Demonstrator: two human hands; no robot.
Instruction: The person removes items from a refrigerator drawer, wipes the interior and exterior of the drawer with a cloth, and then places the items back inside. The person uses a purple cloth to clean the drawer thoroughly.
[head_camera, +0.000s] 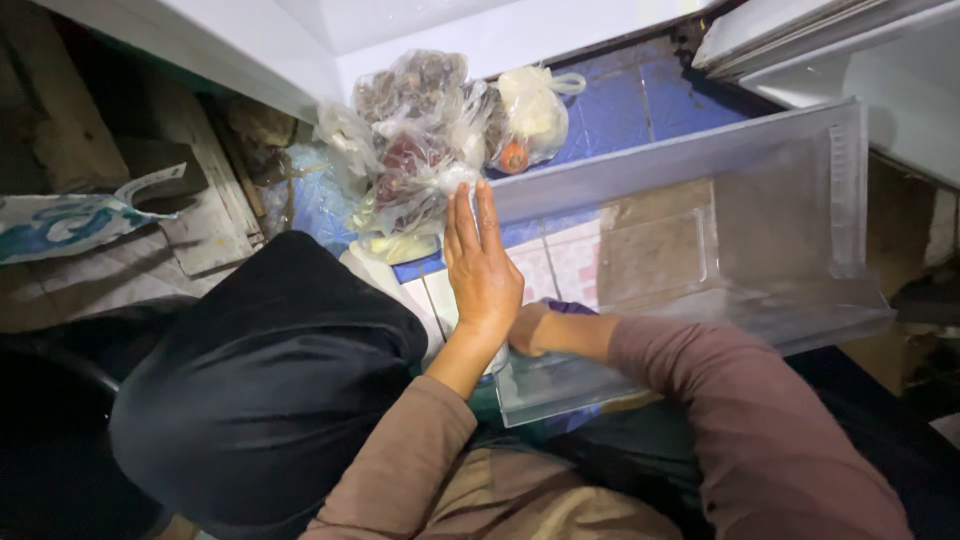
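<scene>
Two hands work the clear plastic fridge drawer (700, 230): your left hand (482, 265) lies flat, fingers together, against its near end, your right hand (527, 328) seems closed on a purple cloth (570, 307) just below, food bags (425, 140) beyond your fingertips.

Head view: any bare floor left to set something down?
Blue tiles between the food bags and the clear drawer are bare. Left of the bags is crowded; the left hand presses the drawer's end.
</scene>
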